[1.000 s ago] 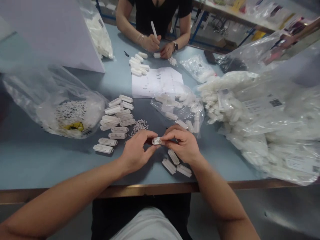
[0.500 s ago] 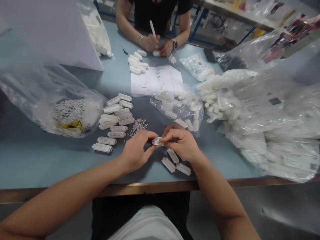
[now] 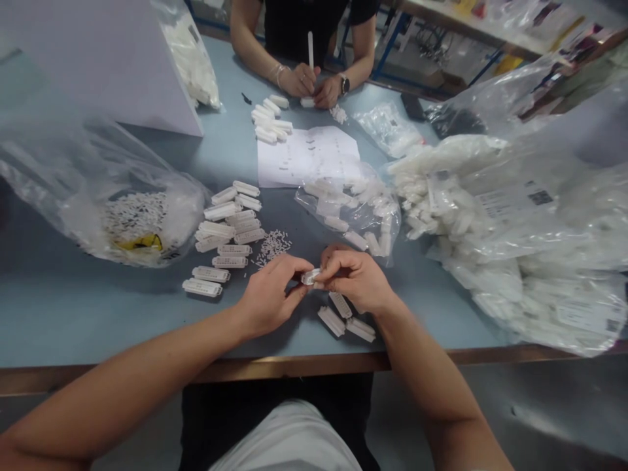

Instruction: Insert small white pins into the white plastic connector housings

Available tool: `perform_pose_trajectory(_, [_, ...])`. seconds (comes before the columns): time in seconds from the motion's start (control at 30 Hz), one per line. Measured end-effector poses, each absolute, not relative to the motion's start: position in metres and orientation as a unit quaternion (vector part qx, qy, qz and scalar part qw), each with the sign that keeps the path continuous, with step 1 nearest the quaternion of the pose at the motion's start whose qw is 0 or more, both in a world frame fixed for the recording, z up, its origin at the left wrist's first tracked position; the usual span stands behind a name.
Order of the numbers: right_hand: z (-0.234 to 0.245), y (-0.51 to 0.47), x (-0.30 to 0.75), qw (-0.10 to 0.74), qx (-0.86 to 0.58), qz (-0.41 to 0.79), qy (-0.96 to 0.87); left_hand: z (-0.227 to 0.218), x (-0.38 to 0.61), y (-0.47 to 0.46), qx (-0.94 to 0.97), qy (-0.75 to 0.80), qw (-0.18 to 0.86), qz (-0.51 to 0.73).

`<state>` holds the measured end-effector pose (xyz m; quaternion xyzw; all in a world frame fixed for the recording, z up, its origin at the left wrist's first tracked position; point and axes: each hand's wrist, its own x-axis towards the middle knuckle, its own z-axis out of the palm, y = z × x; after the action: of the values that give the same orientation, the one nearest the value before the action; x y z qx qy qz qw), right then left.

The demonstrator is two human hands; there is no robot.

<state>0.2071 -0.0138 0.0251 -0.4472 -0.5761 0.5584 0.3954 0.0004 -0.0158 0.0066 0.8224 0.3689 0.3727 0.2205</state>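
Between my two hands is a small white plastic housing (image 3: 310,277), held just above the table. My left hand (image 3: 269,292) is closed on its left end with thumb and fingertips. The thumb and forefinger of my right hand (image 3: 357,280) pinch its right end; whether a tiny part sits between them I cannot make out. Beneath my right hand lie three white slotted housings (image 3: 332,321). Beyond my left hand is a scattered heap of tiny white pins (image 3: 273,247), and left of it several more white housings (image 3: 228,233) lie in rough rows.
A clear bag of tiny white pieces (image 3: 135,216) stands at left. An open bag of white housings (image 3: 366,209) lies ahead, large filled bags (image 3: 530,248) at right. Across the blue table (image 3: 122,327), a co-worker's hands (image 3: 314,85) hold a white pen-like tool beside a paper sheet (image 3: 309,157).
My hands stay almost in place, still on the same housing, with only slight finger movement. The co-worker's pen-like tool has swung more upright.
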Motion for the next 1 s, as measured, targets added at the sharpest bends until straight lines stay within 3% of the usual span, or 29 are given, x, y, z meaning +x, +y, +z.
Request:
perform_pose_trajectory(0.33, [0.031,-0.012,0.206,0.332,-0.479,0.632,-0.511,0.005,0.000,-0.017,0.825,0.347,0.225,0.385])
perform_pose_trajectory(0.63, [0.035,-0.015,0.209,0.316,-0.482,0.585,-0.571,0.008,0.000,-0.020,0.828,0.354,0.195,0.389])
perform_pose_trajectory(0.8, [0.030,0.005,0.216,0.320,-0.534,0.407,-0.669,0.012,-0.001,-0.024,0.863,0.265,0.229,0.364])
perform_pose_trajectory(0.9, [0.019,0.016,0.209,0.237,-0.551,0.275,-0.751,0.010,-0.002,-0.026,0.891,0.157,0.250,0.345])
perform_pose_trajectory(1.0, [0.011,0.020,0.196,0.153,-0.512,0.228,-0.814,0.007,-0.002,-0.026,0.902,0.116,0.258,0.326])
